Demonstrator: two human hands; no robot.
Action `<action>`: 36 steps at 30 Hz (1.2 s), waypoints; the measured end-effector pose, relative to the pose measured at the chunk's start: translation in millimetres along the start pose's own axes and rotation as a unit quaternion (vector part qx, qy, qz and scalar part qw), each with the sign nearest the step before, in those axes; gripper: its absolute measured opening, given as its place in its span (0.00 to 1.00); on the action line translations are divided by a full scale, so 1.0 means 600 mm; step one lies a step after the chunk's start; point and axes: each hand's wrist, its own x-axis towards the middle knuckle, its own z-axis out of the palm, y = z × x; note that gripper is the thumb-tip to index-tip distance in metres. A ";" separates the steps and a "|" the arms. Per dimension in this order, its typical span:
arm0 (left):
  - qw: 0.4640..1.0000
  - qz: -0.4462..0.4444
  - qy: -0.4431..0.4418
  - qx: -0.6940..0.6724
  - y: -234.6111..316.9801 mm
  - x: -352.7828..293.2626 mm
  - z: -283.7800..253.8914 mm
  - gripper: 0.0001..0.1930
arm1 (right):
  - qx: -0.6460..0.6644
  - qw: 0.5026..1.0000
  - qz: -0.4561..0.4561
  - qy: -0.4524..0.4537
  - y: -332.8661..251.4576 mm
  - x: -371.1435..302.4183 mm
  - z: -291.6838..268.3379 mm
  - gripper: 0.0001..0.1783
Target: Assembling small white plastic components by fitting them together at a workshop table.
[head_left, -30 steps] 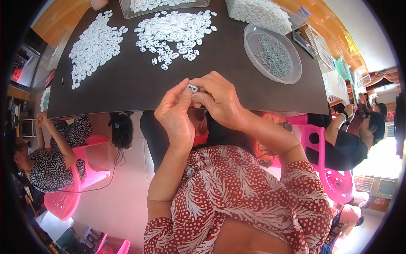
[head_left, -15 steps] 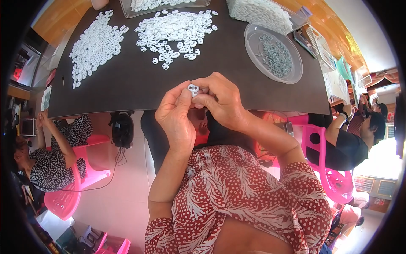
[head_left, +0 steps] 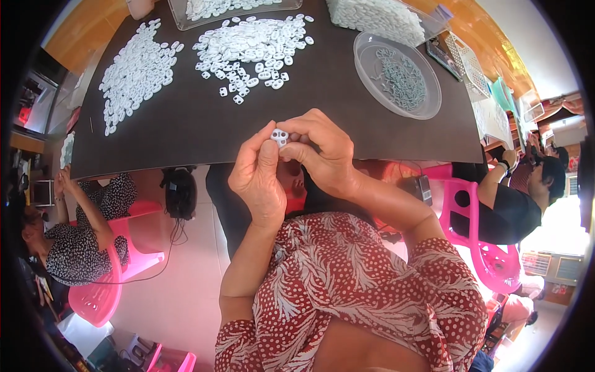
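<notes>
My left hand (head_left: 257, 177) and my right hand (head_left: 325, 152) meet just over the near edge of the dark table (head_left: 198, 133). Between their fingertips is a small white plastic piece (head_left: 279, 137) with several dark holes. Thumb and fingers of my left hand pinch it from the left; those of my right hand press on its right side. Whether it is one part or two put together, I cannot tell. Beyond my hands lies a pile of white oval two-holed pieces (head_left: 251, 46), with squarer white pieces (head_left: 237, 88) at its near end.
Another white pile (head_left: 139, 74) spreads at the left. A round clear tray (head_left: 365, 79) at the right holds small grey-green parts (head_left: 403, 80). Clear bins of white pieces (head_left: 375, 22) stand at the back. People sit on pink chairs (head_left: 93, 301) to either side.
The white piece has turned between my fingertips and now looks squarer, with more holes facing up. Both hands keep their pinch; the whole view has shifted slightly.
</notes>
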 end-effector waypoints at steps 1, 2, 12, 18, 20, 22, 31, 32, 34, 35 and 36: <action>1.000 0.006 0.004 0.001 -0.001 -0.001 0.001 0.12 | -0.001 1.000 0.001 0.001 0.000 -0.001 0.000 0.14; 1.000 0.005 0.003 0.001 -0.001 -0.001 -0.001 0.12 | 0.001 1.000 0.000 0.002 0.000 -0.002 0.001 0.14; 1.000 0.019 -0.007 0.012 -0.006 -0.004 -0.005 0.10 | 0.001 0.998 -0.061 0.027 0.005 -0.007 0.005 0.15; 1.000 0.011 -0.002 0.019 -0.011 -0.008 -0.009 0.10 | 0.007 0.997 -0.072 0.027 0.018 -0.012 0.009 0.15; 1.000 0.008 -0.004 0.018 -0.011 -0.007 -0.009 0.10 | 0.006 0.998 -0.063 0.024 0.015 -0.012 0.010 0.16; 1.000 0.014 0.000 0.011 -0.007 -0.005 -0.004 0.10 | 0.005 0.998 -0.053 0.021 0.011 -0.011 0.009 0.16; 1.000 0.019 -0.012 0.015 0.004 -0.008 -0.002 0.09 | -0.006 0.999 -0.047 -0.002 -0.001 -0.014 0.005 0.18; 1.000 0.019 -0.012 0.015 0.006 -0.008 0.001 0.09 | -0.013 0.998 -0.055 0.006 0.001 -0.015 0.007 0.17; 1.000 0.014 0.001 0.017 0.009 -0.011 0.008 0.10 | -0.023 0.997 -0.065 0.016 0.002 -0.016 0.009 0.17; 1.000 0.015 0.000 0.016 0.007 -0.012 0.007 0.10 | -0.030 0.996 -0.078 0.025 0.003 -0.016 0.010 0.16; 0.999 0.029 -0.008 0.021 0.004 -0.012 0.005 0.10 | -0.034 0.995 -0.091 0.034 0.004 -0.014 0.012 0.15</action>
